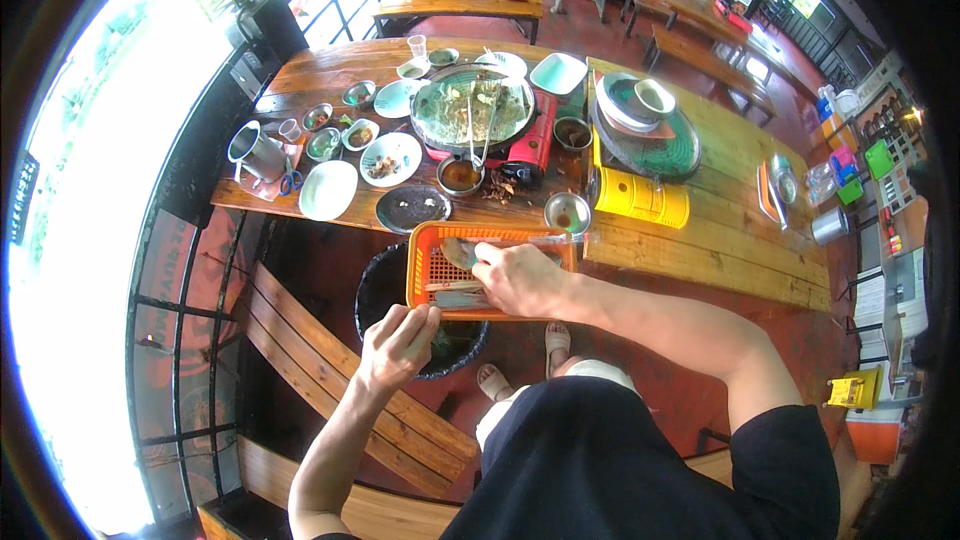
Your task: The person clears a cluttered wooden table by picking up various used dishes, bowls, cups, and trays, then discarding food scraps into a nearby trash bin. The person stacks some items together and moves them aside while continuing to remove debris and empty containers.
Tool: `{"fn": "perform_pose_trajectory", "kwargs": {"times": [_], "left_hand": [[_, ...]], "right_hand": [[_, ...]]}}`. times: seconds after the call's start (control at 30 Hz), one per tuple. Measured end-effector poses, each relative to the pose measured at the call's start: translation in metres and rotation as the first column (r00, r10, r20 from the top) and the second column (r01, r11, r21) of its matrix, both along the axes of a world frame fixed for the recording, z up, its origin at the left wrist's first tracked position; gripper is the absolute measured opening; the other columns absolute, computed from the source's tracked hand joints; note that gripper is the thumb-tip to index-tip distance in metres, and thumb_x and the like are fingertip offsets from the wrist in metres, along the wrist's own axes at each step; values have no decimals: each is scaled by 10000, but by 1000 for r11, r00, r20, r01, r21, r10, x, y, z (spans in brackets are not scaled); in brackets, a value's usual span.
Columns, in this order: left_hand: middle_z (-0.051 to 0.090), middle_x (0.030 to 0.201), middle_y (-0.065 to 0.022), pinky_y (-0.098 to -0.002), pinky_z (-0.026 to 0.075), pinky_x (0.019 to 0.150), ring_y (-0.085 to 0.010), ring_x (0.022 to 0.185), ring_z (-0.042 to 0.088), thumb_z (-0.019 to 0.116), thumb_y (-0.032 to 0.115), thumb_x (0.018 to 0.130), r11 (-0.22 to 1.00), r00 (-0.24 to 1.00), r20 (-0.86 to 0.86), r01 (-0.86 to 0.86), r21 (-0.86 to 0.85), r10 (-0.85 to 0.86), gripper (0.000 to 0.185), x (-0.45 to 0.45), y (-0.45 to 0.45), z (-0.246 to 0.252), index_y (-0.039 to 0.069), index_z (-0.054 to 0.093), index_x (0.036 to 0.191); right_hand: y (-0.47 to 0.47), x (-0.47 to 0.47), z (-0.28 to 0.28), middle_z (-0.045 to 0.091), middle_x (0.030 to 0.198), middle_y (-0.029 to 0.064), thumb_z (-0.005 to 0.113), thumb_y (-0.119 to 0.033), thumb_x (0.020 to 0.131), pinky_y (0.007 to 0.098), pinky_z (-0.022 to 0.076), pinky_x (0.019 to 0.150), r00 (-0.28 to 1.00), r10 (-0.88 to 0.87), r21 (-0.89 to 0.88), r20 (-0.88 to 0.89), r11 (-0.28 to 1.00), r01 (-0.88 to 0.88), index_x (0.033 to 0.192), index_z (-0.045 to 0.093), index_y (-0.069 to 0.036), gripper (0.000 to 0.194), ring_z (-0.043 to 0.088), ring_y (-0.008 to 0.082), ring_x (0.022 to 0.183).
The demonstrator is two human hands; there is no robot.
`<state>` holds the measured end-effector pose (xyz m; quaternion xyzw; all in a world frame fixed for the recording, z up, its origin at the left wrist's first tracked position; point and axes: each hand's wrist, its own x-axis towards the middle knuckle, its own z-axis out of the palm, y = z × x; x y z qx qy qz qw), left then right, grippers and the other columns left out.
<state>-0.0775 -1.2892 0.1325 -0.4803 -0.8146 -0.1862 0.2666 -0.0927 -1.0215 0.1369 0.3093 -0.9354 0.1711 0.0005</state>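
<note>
An orange plastic basket (415, 270) is at the near edge of the littered table, partly over a round black tub (373, 281) on the floor. My left hand (399, 345) pinches its near left corner. My right hand (525, 281) reaches over the basket, fingers closed at what looks like a metal spoon (455, 252); the spoon's handle is partly hidden by the hand. Below it in the basket lie wooden chopsticks (456, 286) and a greyish flat item (457, 301) that I cannot identify. A clear plastic wrapper (559, 238) shows along the basket's far rim.
Tongs (480, 124) rest across a greasy grill pan (442, 116) on a red gas stove (538, 139). Used bowls, plates and scissors (291, 181) surround it. A yellow stove (641, 197) stands right. A wooden bench (337, 360) runs at lower left.
</note>
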Motion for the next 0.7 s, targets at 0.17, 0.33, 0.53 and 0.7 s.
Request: {"fn": "perform_pose_trajectory", "kwargs": {"times": [0.17, 0.33, 0.53, 0.7], "left_hand": [[670, 912, -50, -294, 540, 567, -175, 685, 610, 698, -84, 641, 998, 999, 4, -42, 42, 42, 398, 2, 1, -4, -5, 721, 1031], [664, 904, -50, -299, 536, 561, -181, 676, 603, 701, -89, 650, 998, 998, 34, -52, 34, 51, 382, 1, 3, -6, -2, 722, 1021], [645, 920, -44, -290, 544, 590, -182, 702, 593, 707, -62, 613, 1000, 998, 54, -14, 25, 13, 445, -1, 10, -9, -9, 713, 1054], [673, 875, -57, -310, 526, 549, -189, 648, 610, 719, -117, 660, 997, 999, 49, -14, 76, 10, 340, -7, 23, -9, 13, 733, 974]], "right_hand": [[6, -7, 8, 697, 890, 150, 769, -143, 841, 402, 564, 716, 977, -78, -430, 200, 888, 160, 887, 747, -19, 135, 719, 309, 783], [18, -24, 23, 780, 907, 154, 761, -148, 916, 334, 565, 765, 895, -34, -605, 445, 726, 328, 1047, 782, 20, 214, 730, 204, 800], [23, -29, 51, 775, 916, 63, 766, -169, 955, 259, 526, 712, 679, 37, -590, 733, 531, 608, 1090, 775, 35, 245, 669, 85, 808], [44, -7, 99, 741, 922, 111, 774, -113, 901, 339, 548, 739, 966, -183, -686, 184, 680, 260, 994, 761, 3, 149, 705, 201, 809]]}}
